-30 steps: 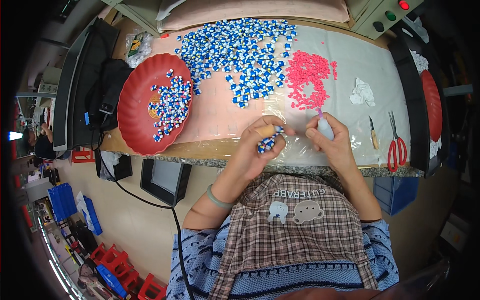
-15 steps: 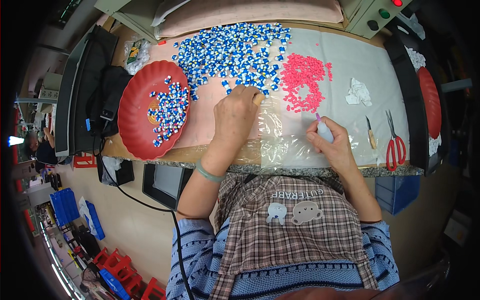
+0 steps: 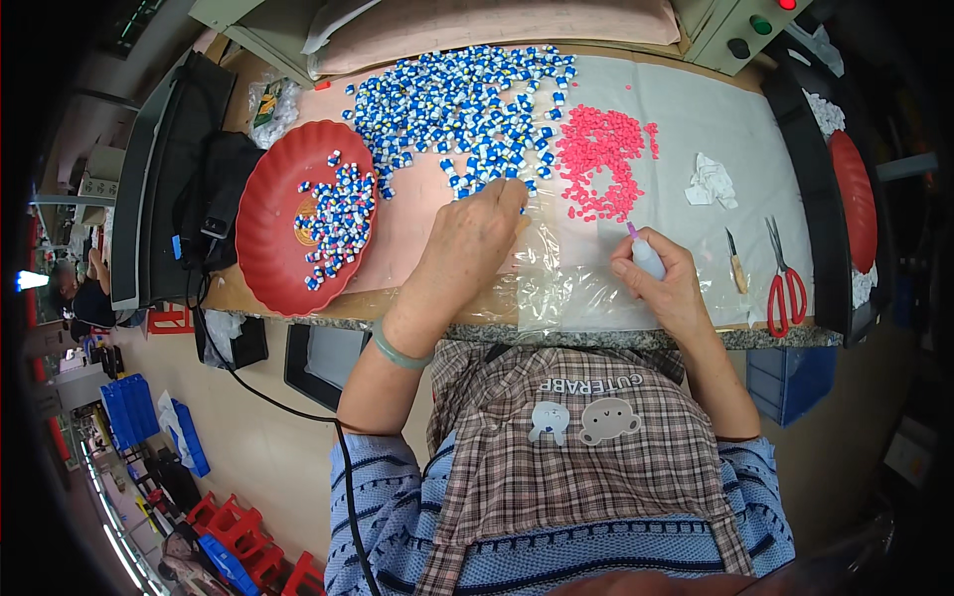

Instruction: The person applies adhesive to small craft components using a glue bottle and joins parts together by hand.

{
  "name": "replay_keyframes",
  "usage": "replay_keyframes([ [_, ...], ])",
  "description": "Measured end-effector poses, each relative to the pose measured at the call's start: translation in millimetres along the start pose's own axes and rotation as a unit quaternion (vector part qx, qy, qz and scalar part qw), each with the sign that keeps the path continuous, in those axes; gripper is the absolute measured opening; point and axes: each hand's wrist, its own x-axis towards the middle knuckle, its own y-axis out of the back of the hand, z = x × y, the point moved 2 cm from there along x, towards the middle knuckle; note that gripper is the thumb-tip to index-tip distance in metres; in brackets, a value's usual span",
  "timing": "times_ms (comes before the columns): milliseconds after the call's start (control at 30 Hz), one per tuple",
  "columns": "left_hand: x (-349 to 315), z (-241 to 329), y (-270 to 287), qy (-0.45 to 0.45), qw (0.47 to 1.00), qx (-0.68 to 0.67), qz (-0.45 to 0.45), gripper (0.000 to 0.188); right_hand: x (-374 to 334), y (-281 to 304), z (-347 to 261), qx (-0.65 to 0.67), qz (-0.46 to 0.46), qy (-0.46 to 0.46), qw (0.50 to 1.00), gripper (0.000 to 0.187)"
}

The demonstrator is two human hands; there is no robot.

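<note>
My left hand [image 3: 475, 233] is at the near edge of a spread of small blue-and-white pieces [image 3: 437, 104], its fingers drawn together. Whatever lies between those fingertips is hidden. A tan covering shows at one finger. My right hand [image 3: 668, 283] is closed round a small translucent squeeze bottle [image 3: 648, 260] with a purple tip [image 3: 631, 229]. That tip points at the near edge of a patch of small pink pieces [image 3: 601, 149]. On the left, a red scalloped dish [image 3: 263, 238] holds more blue-and-white pieces, some with pink on them [image 3: 343, 223].
Right of my right hand lie a craft knife [image 3: 736, 263], red-handled scissors [image 3: 785, 288] and crumpled white tissue [image 3: 712, 184]. Clear plastic film [image 3: 556, 298] covers the table's near edge. Black trays flank both sides; a grey machine housing [image 3: 730, 40] stands at the back. A black cable [image 3: 268, 392] hangs at left.
My left hand has shifted slightly, its fingertips now against the near blue-and-white pieces. The right hand and bottle have barely moved.
</note>
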Motion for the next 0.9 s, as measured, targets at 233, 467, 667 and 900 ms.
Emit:
replay_keyframes([
  [233,2,1,1,-0.033,0.999,0.034,-0.021,0.018,-1,2,0,-0.007,-0.002,0.008,1.0,0.01],
  [467,2,2,8,0.027,0.996,-0.087,-0.002,0.013,-4,13,-3,0.12,-0.008,0.001,0.993,0.02],
  [667,-22,21,-28,0.161,0.805,-0.57,0.009,0.013,-4,23,2,0.158,0.015,0.034,0.987,0.02],
  [900,-34,44,-29,0.268,0.602,-0.751,-0.039,0.027,-6,34,2,0.149,0.111,0.092,0.978,0.03],
])
